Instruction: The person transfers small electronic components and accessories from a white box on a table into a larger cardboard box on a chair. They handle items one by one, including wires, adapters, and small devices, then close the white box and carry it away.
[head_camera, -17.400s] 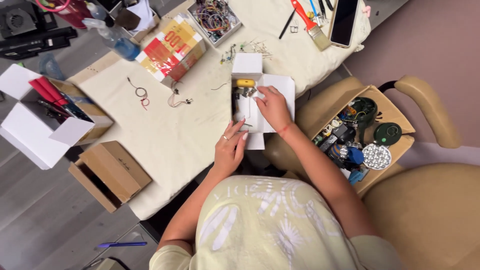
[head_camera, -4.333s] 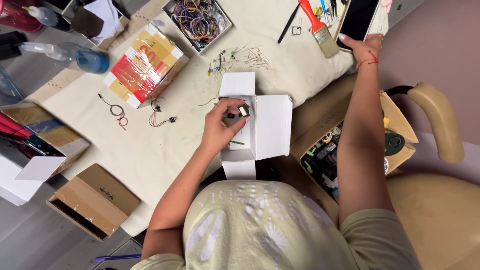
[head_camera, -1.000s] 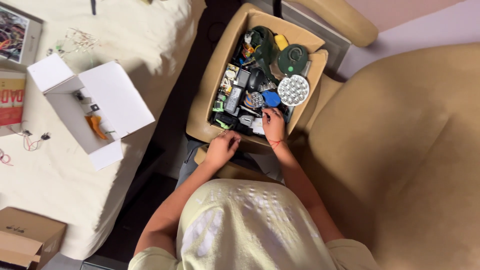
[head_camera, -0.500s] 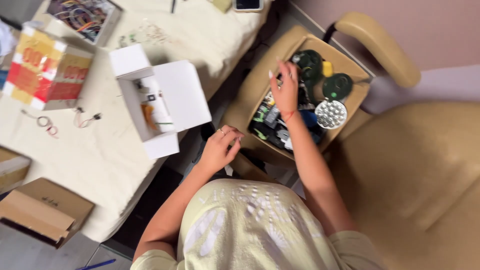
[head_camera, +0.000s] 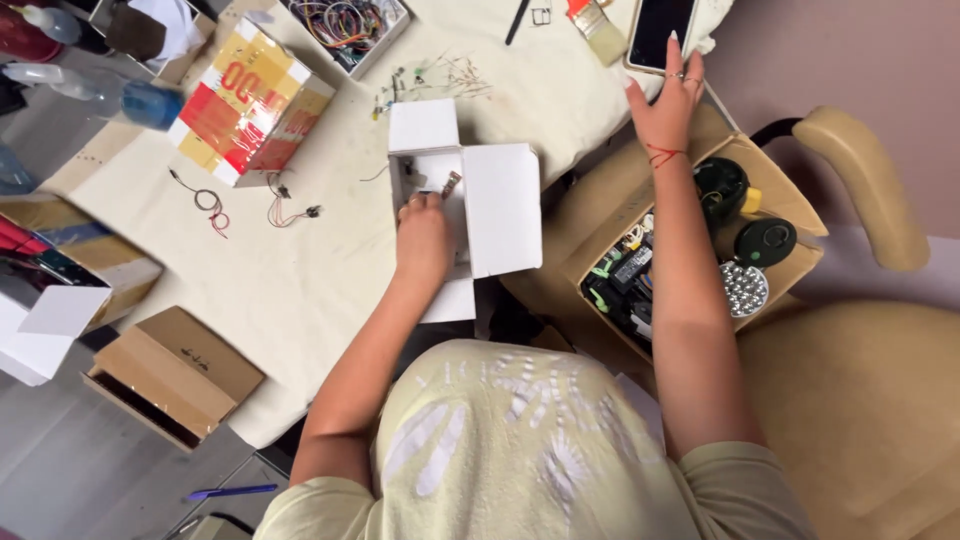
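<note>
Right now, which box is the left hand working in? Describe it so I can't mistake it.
Start at the cream-covered table and go to its near edge. The open white box lies there with flaps spread, and the left hand rests inside it. The striped box is red and yellow and shut; the cardboard box sits on the chair.

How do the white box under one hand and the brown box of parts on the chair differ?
The small white cardboard box lies on the cream-covered table, flaps open, nearly empty, with the left hand in it. The brown cardboard box sits on the tan armchair, packed with dark electronic parts. Both are open cardboard.
</note>
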